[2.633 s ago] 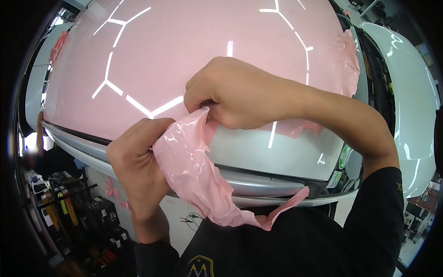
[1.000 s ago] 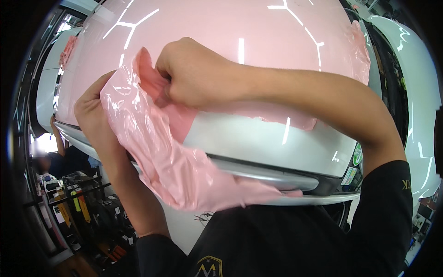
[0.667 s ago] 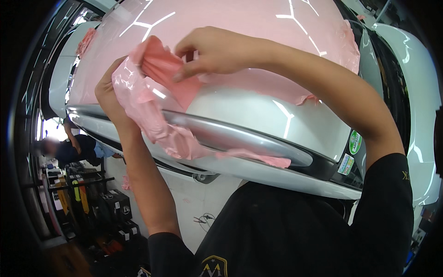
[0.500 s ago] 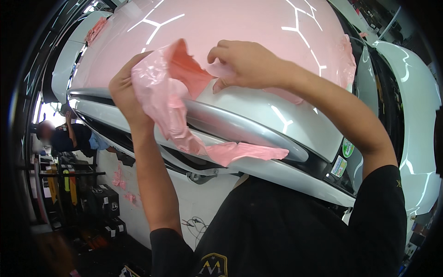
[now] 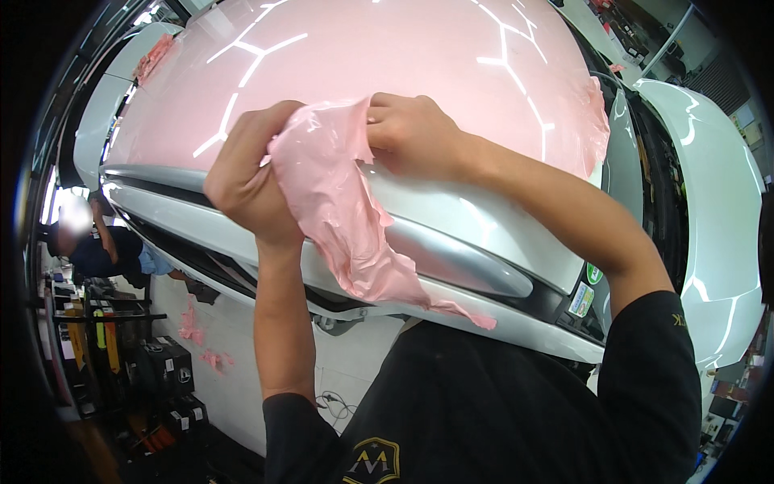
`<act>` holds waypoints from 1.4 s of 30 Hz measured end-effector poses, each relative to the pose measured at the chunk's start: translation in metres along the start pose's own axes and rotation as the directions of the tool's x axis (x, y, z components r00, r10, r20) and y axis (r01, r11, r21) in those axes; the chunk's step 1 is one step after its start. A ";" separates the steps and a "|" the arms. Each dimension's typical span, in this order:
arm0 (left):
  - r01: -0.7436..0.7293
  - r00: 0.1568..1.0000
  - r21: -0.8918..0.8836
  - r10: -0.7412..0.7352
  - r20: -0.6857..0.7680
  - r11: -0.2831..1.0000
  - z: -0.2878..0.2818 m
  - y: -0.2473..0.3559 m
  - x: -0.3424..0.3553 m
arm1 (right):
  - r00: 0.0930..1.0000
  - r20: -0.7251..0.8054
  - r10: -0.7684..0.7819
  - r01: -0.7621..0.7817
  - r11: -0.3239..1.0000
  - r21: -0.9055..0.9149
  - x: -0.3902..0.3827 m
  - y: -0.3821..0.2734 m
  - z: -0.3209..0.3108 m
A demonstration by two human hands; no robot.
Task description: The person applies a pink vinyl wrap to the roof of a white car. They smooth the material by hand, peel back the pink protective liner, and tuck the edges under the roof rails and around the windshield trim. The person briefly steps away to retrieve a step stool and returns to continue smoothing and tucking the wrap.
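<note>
A pink film covers most of a white car's roof; the roof's near part shows bare. My left hand is closed around a loose, crumpled flap of pink film. Close on its right, my right hand has its curled fingers on the flap's upper edge; the fingertips are partly hidden by the film. The flap's torn tail hangs down over the silver roof rail and the side of the car.
At the left stand another person and a rack with black boxes beside it. Pink scraps and a cable lie on the floor. The windshield and raised-looking white hood are at the right.
My left hand has moved right, closer to my right hand. My right hand has shifted slightly and its fingers have closed in on the film. The flap has turned and spread between them.
</note>
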State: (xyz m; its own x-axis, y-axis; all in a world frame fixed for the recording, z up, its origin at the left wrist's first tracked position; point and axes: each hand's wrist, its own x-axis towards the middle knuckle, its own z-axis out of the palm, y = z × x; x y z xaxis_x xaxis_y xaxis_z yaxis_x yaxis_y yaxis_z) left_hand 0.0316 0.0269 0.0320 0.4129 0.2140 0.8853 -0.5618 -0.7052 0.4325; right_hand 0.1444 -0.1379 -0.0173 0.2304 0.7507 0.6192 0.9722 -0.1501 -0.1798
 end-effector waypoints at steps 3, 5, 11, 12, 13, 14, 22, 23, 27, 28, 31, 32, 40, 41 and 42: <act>0.206 0.963 -0.171 -0.231 -0.141 0.963 0.003 -0.018 -0.002 | 1.000 0.015 -0.001 0.000 0.995 0.100 0.014 0.007 0.005; 0.204 0.965 -0.153 -0.225 -0.137 0.967 0.004 -0.033 0.003 | 0.996 0.074 -0.038 0.015 0.955 0.297 0.028 0.019 0.007; 0.293 0.945 -0.163 -0.311 -0.101 0.942 -0.004 -0.063 0.036 | 0.925 0.376 0.061 -0.248 0.847 0.471 0.076 0.027 0.001; 0.319 0.929 -0.244 -0.353 -0.113 0.916 -0.003 -0.068 0.043 | 0.926 0.372 0.066 -0.258 0.831 0.493 0.080 0.025 0.001; 0.341 0.910 -0.323 -0.396 -0.122 0.883 -0.003 -0.074 0.051 | 0.936 0.349 0.035 -0.224 0.825 0.518 0.088 0.030 0.010; 0.360 0.891 -0.402 -0.439 -0.120 0.842 -0.003 -0.080 0.056 | 0.946 0.324 0.011 -0.195 0.818 0.542 0.096 0.040 0.025; 0.432 0.828 -0.453 -0.542 -0.143 0.780 -0.038 -0.090 0.068 | 0.968 0.196 0.157 -0.251 0.614 0.748 0.080 0.022 0.025; 0.409 0.871 -0.313 -0.469 -0.146 0.857 -0.042 -0.082 0.068 | 0.966 0.192 0.174 -0.259 0.651 0.713 0.067 0.017 0.025; 0.382 0.922 0.091 -0.386 0.037 0.920 -0.052 -0.020 0.074 | 0.848 0.447 0.286 -0.501 0.710 0.495 0.077 -0.011 0.000; 0.387 0.911 0.114 -0.399 0.104 0.915 -0.060 -0.010 0.071 | 0.847 0.437 0.303 -0.504 0.719 0.478 0.080 -0.016 0.001; 0.506 0.812 0.075 -0.503 0.297 0.859 -0.070 0.020 0.062 | 0.871 0.350 0.346 -0.487 0.704 0.516 0.074 -0.010 0.010; 0.520 0.773 0.111 -0.521 0.363 0.847 -0.077 0.024 0.057 | 0.895 0.283 0.343 -0.445 0.664 0.600 0.063 -0.002 0.020; 0.275 0.408 0.344 -0.433 0.804 0.898 -0.118 -0.025 0.047 | 0.823 0.391 0.412 -0.563 0.509 0.650 0.069 -0.019 0.012; 0.254 0.390 0.339 -0.417 0.821 0.906 -0.122 -0.022 0.049 | 0.818 0.409 0.404 -0.572 0.509 0.643 0.071 -0.025 0.008; 0.233 0.369 0.312 -0.381 0.848 0.921 -0.120 -0.025 0.050 | 0.835 0.396 0.383 -0.549 0.520 0.655 0.066 -0.023 0.006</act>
State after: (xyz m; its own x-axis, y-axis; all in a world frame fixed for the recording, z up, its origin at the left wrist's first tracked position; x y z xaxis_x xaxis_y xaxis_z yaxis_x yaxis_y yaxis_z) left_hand -0.0198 0.1359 0.0856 0.9741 -0.2256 0.0175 -0.1976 -0.8104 0.5515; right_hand 0.1374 -0.0808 0.0228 0.5477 0.8239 0.1458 0.3516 -0.0685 -0.9336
